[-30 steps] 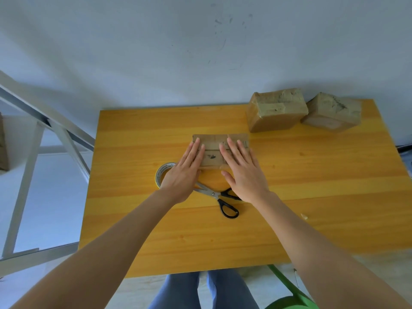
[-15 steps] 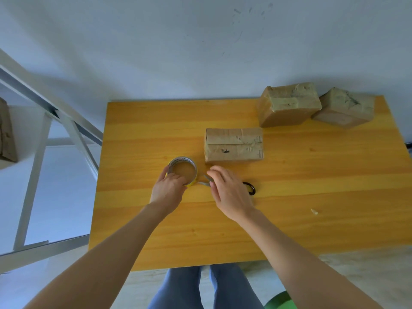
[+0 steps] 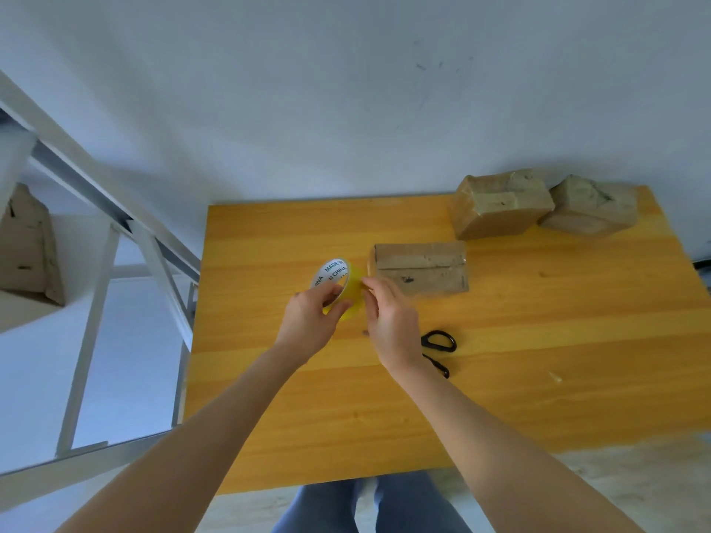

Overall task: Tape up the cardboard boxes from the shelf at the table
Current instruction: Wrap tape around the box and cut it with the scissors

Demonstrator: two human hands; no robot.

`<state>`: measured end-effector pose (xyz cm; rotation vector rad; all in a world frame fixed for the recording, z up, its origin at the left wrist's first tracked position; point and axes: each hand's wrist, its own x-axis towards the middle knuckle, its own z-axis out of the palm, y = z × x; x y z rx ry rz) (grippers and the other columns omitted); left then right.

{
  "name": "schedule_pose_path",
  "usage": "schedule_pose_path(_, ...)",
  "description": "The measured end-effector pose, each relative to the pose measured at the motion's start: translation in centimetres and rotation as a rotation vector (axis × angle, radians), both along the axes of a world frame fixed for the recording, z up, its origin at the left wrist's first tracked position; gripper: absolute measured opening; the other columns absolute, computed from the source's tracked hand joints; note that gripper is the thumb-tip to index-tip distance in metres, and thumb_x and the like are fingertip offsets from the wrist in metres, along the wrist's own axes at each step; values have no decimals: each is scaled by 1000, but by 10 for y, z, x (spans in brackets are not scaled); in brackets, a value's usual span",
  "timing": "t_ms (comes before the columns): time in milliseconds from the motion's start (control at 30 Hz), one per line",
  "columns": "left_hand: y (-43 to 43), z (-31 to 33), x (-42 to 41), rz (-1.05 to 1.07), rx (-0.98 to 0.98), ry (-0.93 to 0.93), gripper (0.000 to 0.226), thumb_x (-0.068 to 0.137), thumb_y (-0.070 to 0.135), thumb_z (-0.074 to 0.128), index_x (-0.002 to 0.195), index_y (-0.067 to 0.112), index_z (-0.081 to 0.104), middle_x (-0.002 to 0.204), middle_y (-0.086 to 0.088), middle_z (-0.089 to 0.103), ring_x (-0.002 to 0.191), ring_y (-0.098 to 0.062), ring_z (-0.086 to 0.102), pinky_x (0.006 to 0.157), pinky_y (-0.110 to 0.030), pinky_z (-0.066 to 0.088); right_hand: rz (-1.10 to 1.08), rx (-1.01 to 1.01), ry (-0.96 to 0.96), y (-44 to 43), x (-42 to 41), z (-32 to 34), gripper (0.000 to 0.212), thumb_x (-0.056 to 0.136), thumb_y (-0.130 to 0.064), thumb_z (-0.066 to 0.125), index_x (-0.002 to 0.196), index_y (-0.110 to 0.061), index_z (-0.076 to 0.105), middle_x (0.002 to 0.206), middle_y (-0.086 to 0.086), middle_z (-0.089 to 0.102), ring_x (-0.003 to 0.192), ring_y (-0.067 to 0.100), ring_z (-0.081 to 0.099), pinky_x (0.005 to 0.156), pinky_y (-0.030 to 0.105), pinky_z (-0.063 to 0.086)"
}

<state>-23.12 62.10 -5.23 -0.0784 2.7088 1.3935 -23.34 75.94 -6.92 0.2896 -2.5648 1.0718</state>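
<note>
A flat cardboard box (image 3: 421, 271) lies near the middle of the yellow wooden table (image 3: 500, 378). Just left of it, my left hand (image 3: 309, 321) holds a roll of yellowish clear tape (image 3: 338, 282) lifted off the table, thumb and fingers curled round its ring. My right hand (image 3: 390, 321) pinches at the roll's outer edge, next to the box's left end. Two taped-over cardboard boxes (image 3: 500, 203) (image 3: 590, 207) stand at the table's far right corner.
Black-handled scissors (image 3: 438, 346) lie on the table beside my right wrist, partly hidden by it. A white metal shelf frame (image 3: 96, 263) stands to the left with another cardboard box (image 3: 29, 248) on it. A small scrap (image 3: 554, 377) lies at right.
Both hands left the flat box's top. My left hand picked the tape roll up off the table and my right hand came to its edge. The view shifted left.
</note>
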Motion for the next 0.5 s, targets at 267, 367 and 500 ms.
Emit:
schedule_pose_path(267,-15,14,-14,-24,-5,-5,14,86,19,71,80,11,61,70,9,62,67,-1,59,63,-19,42,-29,-225,-391,3,-23,35,18,89,-1,65,97,-16,58,87,-7,62,86,21,64,81,47,52)
schedule_pose_path(367,-22,20,-26,-2,-16,-40,17,86,23,72,78,12,61,63,6,58,58,-11,49,55,-22,35,-33,-326,-515,1,-25,46,21,92,-3,62,96,-20,51,89,-5,61,84,19,62,80,44,53)
schedule_pose_path(500,-21,27,-33,-53,-5,-99,23,86,28,71,75,11,59,64,-3,54,60,-17,41,55,-29,31,-71,-483,-680,11,-29,62,8,92,-17,66,100,-15,64,96,6,68,88,23,67,84,41,56)
